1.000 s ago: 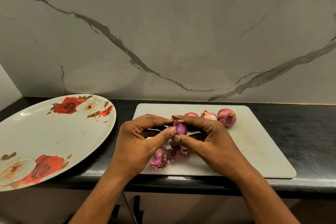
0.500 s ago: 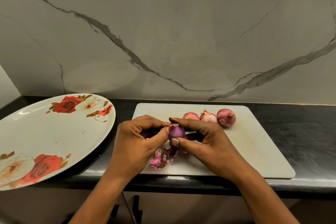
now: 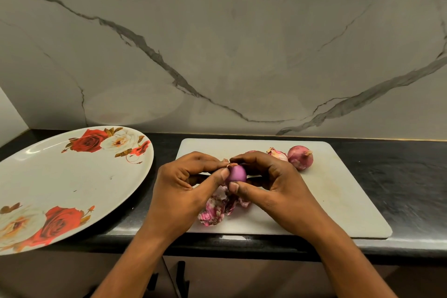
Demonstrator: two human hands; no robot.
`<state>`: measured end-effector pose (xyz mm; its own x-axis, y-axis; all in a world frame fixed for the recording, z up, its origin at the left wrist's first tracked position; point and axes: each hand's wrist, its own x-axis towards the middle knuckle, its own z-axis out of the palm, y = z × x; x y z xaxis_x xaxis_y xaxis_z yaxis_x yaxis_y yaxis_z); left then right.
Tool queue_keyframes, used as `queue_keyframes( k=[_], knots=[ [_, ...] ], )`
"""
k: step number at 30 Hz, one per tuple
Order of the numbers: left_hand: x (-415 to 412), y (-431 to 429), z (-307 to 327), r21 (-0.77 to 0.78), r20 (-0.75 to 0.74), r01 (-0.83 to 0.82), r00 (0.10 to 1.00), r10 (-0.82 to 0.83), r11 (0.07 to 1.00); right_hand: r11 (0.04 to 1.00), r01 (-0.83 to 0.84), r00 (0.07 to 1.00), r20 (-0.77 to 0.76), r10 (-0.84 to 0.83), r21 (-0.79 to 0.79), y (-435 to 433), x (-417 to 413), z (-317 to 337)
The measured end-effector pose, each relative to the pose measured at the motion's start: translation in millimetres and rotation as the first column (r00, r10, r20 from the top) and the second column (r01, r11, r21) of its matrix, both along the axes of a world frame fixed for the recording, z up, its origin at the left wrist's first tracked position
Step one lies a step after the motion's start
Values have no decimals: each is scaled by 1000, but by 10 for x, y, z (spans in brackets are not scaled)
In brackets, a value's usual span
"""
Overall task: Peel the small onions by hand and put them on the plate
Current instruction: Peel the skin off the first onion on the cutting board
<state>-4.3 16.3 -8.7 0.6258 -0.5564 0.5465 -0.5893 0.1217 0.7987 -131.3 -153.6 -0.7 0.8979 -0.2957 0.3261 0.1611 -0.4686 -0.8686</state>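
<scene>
Grey-veined marble backs a black stone counter [image 3: 399,176] with a white rectangular cutting board [image 3: 338,196] on it. Over the board's near left, the right hand [image 3: 273,184] pinches a small purple onion [image 3: 237,173] between thumb and fingers, while the left hand [image 3: 183,191] nips its dry tip. Compared with a second ago, the onion has turned and shows more smooth bare flesh, so this one looks nearly peeled. Pink papery skins [image 3: 217,210] lie beneath it. The large white rose-printed plate [image 3: 60,176] at left holds no onion yet, and reddish unpeeled onions [image 3: 300,157] wait at the far right.
</scene>
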Motion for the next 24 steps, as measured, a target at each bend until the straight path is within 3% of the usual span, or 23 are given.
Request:
queue_keyframes(
  k=[5, 12, 24],
  knots=[
    [3, 12, -13, 30, 42, -39, 998, 37, 999, 1000, 7, 1000, -17, -7, 7, 9, -11, 2],
    [4, -15, -20, 83, -14, -98, 995, 99, 992, 998, 35, 999, -12, -35, 59, 20, -22, 27],
    [52, -48, -49, 100, -130, -241, 959, 253, 965, 958, 27, 996, 70, -49, 285, -51, -23, 3]
  ],
)
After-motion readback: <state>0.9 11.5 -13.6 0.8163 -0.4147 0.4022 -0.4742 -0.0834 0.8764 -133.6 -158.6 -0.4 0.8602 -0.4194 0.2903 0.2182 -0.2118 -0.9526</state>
